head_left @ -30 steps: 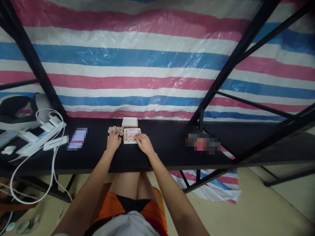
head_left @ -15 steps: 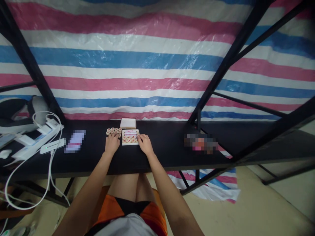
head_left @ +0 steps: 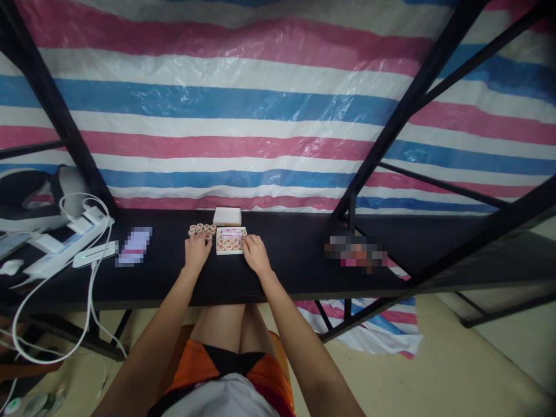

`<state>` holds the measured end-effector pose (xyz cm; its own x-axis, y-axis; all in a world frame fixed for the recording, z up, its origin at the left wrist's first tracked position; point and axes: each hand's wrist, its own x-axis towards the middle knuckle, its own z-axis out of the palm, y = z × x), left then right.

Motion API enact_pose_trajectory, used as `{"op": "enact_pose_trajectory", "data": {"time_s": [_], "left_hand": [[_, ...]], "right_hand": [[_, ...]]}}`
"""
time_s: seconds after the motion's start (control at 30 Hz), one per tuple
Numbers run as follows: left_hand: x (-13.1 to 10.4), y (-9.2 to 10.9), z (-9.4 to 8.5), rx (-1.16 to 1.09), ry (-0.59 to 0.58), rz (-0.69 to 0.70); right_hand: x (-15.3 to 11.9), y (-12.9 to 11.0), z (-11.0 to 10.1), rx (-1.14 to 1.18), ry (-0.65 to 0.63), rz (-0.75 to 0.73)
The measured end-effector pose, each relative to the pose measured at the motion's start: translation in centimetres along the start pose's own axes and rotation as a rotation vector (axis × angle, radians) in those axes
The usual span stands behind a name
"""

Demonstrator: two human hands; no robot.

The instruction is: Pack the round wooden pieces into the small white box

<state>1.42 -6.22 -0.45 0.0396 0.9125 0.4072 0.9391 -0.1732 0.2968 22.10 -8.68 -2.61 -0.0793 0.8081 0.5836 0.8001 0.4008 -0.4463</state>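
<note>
Round wooden Chinese chess pieces (head_left: 200,227) stand grouped on the black tabletop, left of a small white box (head_left: 230,252). My left hand (head_left: 198,252) is over the near side of this group, its fingers curled down at a piece by the fingertips. Inside the box lie more pieces with red markings (head_left: 228,244) and a pink-and-white flat packet (head_left: 231,233). My right hand (head_left: 256,255) holds the box by its right edge, fingers bent over the rim. Just behind the box lies its white lid (head_left: 227,216).
A phone-like blurred object (head_left: 134,246) lies to the left, beside a white power strip (head_left: 69,246) with looping cables. Blurred items (head_left: 356,252) lie on the right. Black metal posts (head_left: 377,145) frame the desk; a striped plastic sheet (head_left: 226,104) hangs behind.
My left fingers have shifted slightly over the pieces, and one piece now shows at the fingertips. The right hand stays at the box; the view has tilted a little.
</note>
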Motion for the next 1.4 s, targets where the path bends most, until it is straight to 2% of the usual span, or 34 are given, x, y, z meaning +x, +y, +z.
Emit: {"op": "enact_pose_trajectory", "data": {"time_s": [0.1, 0.23, 0.33, 0.43, 0.63, 0.73, 0.8, 0.87, 0.97, 1.07, 1.23, 1.4], "left_hand": [[0.0, 0.4, 0.2, -0.182, 0.060, 0.162], [-0.5, 1.5, 0.5, -0.374, -0.041, 0.438], [-0.8, 1.9, 0.6, -0.441, -0.062, 0.513], [-0.8, 1.8, 0.8, -0.477, -0.052, 0.518], [-1.1, 2.0, 1.1, -0.522, -0.097, 0.489], [-0.8, 2.1, 0.8, -0.494, -0.030, 0.451], [-0.1, 1.5, 0.6, -0.431, 0.058, 0.351], [0.8, 0.3, 0.4, -0.318, 0.107, 0.185], [1.9, -1.9, 0.4, -0.099, 0.012, 0.019], [2.2, -3.4, 0.6, 0.050, -0.071, -0.036], [1.9, -3.6, 0.8, 0.113, -0.106, -0.031], [1.6, -3.6, 0.2, 0.087, -0.052, -0.100]], "right_hand": [[-0.1, -0.4, -0.2, 0.014, -0.002, -0.071], [-0.3, -0.9, -0.5, 0.060, -0.030, -0.193], [-0.4, -1.3, -0.8, 0.089, -0.063, -0.236], [-0.4, -1.6, -1.1, 0.108, -0.091, -0.250], [-0.6, -1.6, -1.2, 0.144, -0.079, -0.239], [-0.4, -1.0, -0.9, 0.128, -0.005, -0.150], [-0.3, -0.4, -0.6, 0.096, 0.058, -0.048], [-0.2, 0.3, -0.2, 0.061, 0.096, 0.046], [-0.1, 1.0, 0.4, 0.040, 0.092, 0.108], [0.0, 1.1, 0.6, 0.061, 0.067, 0.103], [0.0, 0.8, 0.2, 0.061, 0.057, 0.105], [-0.1, 0.8, 0.2, 0.095, 0.038, 0.090]]}}
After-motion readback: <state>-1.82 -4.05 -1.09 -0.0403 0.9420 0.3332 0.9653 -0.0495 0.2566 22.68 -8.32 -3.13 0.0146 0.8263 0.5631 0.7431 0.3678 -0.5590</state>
